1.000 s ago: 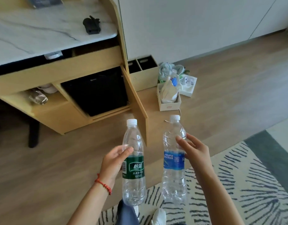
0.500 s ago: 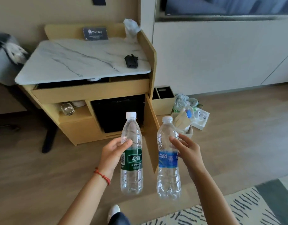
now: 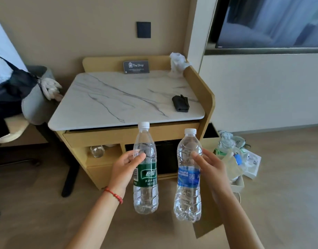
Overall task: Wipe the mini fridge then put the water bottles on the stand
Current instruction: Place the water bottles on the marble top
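My left hand grips a clear water bottle with a green label, held upright in the air. A second clear bottle with a blue label is upright in my right hand. Both bottles hang in front of the wooden stand, just below its white marble top. The black mini fridge sits in the stand's lower compartment, mostly hidden behind the bottles. Its wooden door stands open toward me at the right.
On the marble top lie a black folded object, a crumpled white tissue and a "The Shop" card. A glass sits on the stand's left shelf. A chair stands left; boxes and bags lie on the floor right.
My view has risen from the floor and rug to the stand's top and the wall. Both hands have carried the bottles up and closer to the stand.
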{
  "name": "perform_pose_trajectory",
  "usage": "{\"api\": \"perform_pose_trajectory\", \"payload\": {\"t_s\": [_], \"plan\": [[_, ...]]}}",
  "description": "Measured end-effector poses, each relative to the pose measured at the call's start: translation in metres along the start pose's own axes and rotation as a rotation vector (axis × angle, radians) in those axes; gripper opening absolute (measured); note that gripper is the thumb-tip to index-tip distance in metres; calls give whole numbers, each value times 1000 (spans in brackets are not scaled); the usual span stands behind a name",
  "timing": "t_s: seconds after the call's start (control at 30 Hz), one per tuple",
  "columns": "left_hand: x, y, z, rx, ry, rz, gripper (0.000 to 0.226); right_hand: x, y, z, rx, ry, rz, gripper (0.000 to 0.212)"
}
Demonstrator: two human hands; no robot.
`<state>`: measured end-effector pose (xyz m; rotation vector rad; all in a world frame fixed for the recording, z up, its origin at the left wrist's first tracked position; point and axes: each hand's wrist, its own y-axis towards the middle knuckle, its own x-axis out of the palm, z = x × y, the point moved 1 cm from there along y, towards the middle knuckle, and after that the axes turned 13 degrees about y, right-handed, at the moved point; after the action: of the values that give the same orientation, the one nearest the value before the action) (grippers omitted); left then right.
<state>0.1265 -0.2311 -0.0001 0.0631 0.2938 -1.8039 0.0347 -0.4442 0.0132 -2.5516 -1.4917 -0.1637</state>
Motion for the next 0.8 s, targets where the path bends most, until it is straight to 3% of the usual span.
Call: {"api": "perform_pose_trajectory", "payload": {"t_s": [0.17, 0.33, 0.47, 0.53, 0.7, 0.8], "plan": [[-4, 57, 9, -1, -2, -3, 55, 23, 60, -6, -16, -14, -50, 41], [7, 120, 21, -2, -4, 34, 51, 29, 136, -12, -37, -15, -83, 37], [19, 170, 39, -1, -22, 105, 59, 32, 204, -27, -39, 12, -101, 60], [26, 197, 51, -4, -30, 131, 60, 34, 237, -37, -55, 10, -123, 56], [38, 264, 78, 19, -32, 174, 58, 46, 311, -61, -111, 9, -154, 15], [43, 308, 94, 44, 6, 166, 58, 54, 350, -72, -137, 16, -140, 38]]}}
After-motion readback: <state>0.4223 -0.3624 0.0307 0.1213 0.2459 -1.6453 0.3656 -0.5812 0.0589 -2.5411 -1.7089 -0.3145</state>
